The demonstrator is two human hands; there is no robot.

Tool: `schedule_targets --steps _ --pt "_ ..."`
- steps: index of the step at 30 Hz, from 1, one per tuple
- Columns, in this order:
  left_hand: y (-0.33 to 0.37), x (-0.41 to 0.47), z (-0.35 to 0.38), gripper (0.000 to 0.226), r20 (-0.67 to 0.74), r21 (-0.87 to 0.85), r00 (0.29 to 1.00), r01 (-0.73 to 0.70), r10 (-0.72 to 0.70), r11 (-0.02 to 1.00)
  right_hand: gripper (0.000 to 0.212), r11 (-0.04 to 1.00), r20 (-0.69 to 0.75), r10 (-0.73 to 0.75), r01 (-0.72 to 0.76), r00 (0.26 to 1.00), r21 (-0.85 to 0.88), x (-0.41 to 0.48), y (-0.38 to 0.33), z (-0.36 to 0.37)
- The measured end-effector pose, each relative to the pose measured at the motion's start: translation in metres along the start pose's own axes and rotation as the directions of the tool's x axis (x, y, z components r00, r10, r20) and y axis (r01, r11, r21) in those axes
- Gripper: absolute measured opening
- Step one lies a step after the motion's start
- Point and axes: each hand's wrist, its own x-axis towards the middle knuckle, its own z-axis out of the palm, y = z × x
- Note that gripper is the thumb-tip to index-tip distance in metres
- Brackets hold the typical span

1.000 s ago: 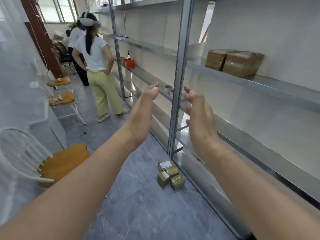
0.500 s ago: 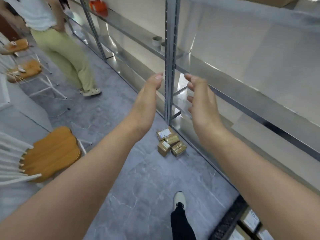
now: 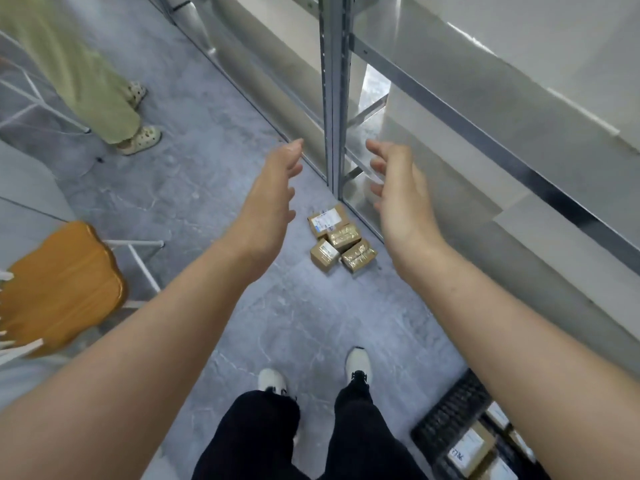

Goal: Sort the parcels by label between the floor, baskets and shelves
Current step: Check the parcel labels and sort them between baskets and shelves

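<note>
Four small brown parcels (image 3: 341, 239) sit bunched together on the grey floor (image 3: 207, 188), touching one another, just beside the foot of the metal shelf post (image 3: 334, 98). The farthest one shows a white label on top, and two are wrapped in glossy tape. My left hand (image 3: 273, 199) and my right hand (image 3: 398, 199) are stretched out in front of me above them, palms facing each other, one on either side of the post. The fingers (image 3: 375, 148) are released and loosely spread, grasping nothing. The metal shelf (image 3: 485, 109) runs along my right. By my right leg, a black basket (image 3: 450, 410) on the floor holds more labelled parcels (image 3: 469, 446). My white shoes (image 3: 358, 363) stand below the bunch. To my left is a chair (image 3: 59, 285) with a wooden seat, and farther off stand another person's legs (image 3: 86, 74) in pale green trousers.
</note>
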Motion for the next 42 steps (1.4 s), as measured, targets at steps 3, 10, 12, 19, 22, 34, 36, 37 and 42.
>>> schedule_targets --steps 3,10,12,19,22,34,36,37,42 --pt "-0.011 0.046 -0.014 0.073 0.011 0.003 0.999 0.035 -0.035 0.999 0.041 0.997 -0.022 0.076 -0.076 0.997 -0.018 0.035 0.017 0.028" --pt "-0.051 0.182 -0.056 0.078 0.086 0.002 0.988 0.13 -0.13 0.991 0.043 0.974 -0.127 0.226 -0.227 0.966 0.002 0.129 0.068 0.111" --pt "-0.068 0.22 -0.069 0.078 0.098 0.004 0.981 0.169 -0.169 0.986 0.035 0.956 -0.166 0.295 -0.292 0.941 0.041 0.155 0.089 0.135" --pt "-0.133 0.328 -0.094 0.071 0.118 0.014 0.954 0.277 -0.277 0.961 0.034 0.889 -0.24 0.455 -0.42 0.857 0.184 0.233 0.167 0.185" --pt "-0.166 0.359 -0.09 0.071 0.114 0.021 0.929 0.351 -0.351 0.936 0.035 0.866 -0.243 0.497 -0.457 0.833 0.204 0.261 0.207 0.188" --pt "-0.291 0.465 -0.025 0.057 -0.025 -0.002 0.854 0.52 -0.52 0.854 0.035 0.796 -0.166 0.603 -0.576 0.78 0.183 0.4 0.341 0.166" --pt "-0.302 0.48 -0.012 0.054 -0.025 -0.003 0.841 0.54 -0.54 0.841 0.035 0.799 -0.15 0.6 -0.578 0.786 0.168 0.417 0.354 0.162" --pt "-0.306 0.488 -0.005 0.051 -0.022 -0.006 0.836 0.548 -0.548 0.837 0.036 0.798 -0.138 0.601 -0.582 0.787 0.153 0.425 0.361 0.16" --pt "-0.329 0.525 0.027 0.04 -0.005 -0.04 0.824 0.566 -0.567 0.823 0.04 0.786 -0.123 0.618 -0.608 0.777 0.108 0.457 0.39 0.159"
